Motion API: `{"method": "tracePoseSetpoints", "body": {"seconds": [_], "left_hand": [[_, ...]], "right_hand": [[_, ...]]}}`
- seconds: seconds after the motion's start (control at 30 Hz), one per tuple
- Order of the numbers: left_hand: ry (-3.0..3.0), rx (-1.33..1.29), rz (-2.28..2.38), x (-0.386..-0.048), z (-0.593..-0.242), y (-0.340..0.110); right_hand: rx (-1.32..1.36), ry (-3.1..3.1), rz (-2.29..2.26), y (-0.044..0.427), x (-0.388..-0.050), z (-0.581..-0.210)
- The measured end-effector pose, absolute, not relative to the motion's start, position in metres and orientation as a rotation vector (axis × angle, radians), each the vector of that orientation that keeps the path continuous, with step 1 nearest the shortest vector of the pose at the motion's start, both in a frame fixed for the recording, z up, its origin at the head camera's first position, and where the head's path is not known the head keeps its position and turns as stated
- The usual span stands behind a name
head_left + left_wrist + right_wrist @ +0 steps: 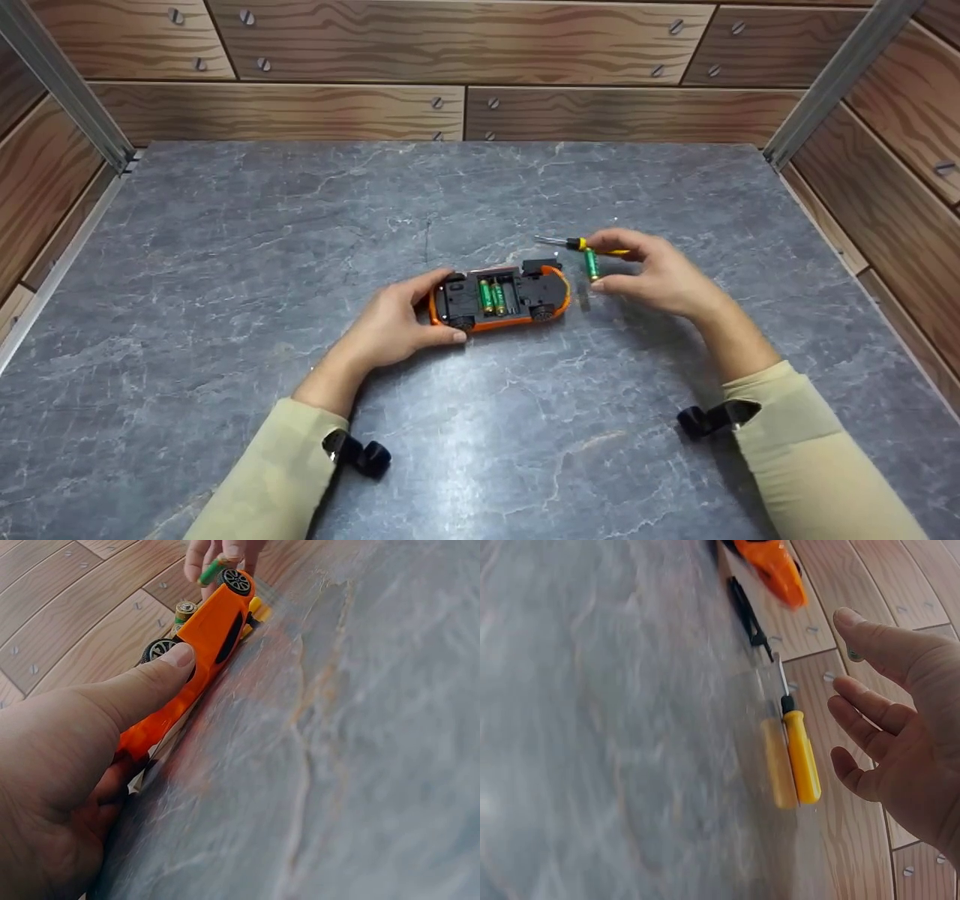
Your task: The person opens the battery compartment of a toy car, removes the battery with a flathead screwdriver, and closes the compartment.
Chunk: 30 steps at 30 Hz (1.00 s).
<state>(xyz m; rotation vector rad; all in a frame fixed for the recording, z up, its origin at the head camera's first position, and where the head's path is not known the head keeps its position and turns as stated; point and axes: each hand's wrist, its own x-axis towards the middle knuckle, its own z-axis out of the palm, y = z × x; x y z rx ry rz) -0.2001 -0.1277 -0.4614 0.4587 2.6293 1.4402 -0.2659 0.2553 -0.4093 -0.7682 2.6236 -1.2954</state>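
Observation:
An orange toy car (499, 296) lies upside down, its battery compartment facing up with two green batteries (493, 297) side by side in it. My left hand (390, 319) grips one end of the car, thumb on the near side; the left wrist view shows the thumb against the orange body (214, 630). To the right of the car, my right hand (656, 274) pinches a green battery (592, 265) between thumb and fingers. In the right wrist view that battery is mostly hidden behind the thumb of the right hand (900, 697).
A yellow-handled screwdriver (577, 244) lies behind the right hand's battery, its shaft pointing left. A black part (541, 266) sits at the car's far side. Wood-patterned walls (450, 41) stand behind the grey marbled table (300, 210).

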Motion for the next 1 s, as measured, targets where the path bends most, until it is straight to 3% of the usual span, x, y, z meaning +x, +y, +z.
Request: {"method": "tracePoseSetpoints", "body": {"seconds": [1.0], "left_hand": [[2.582, 0.459, 1.474, -0.2, -0.46, -0.129]], "right_hand": [[-0.68, 2.625, -1.102, 0.271, -0.275, -0.425]]}}
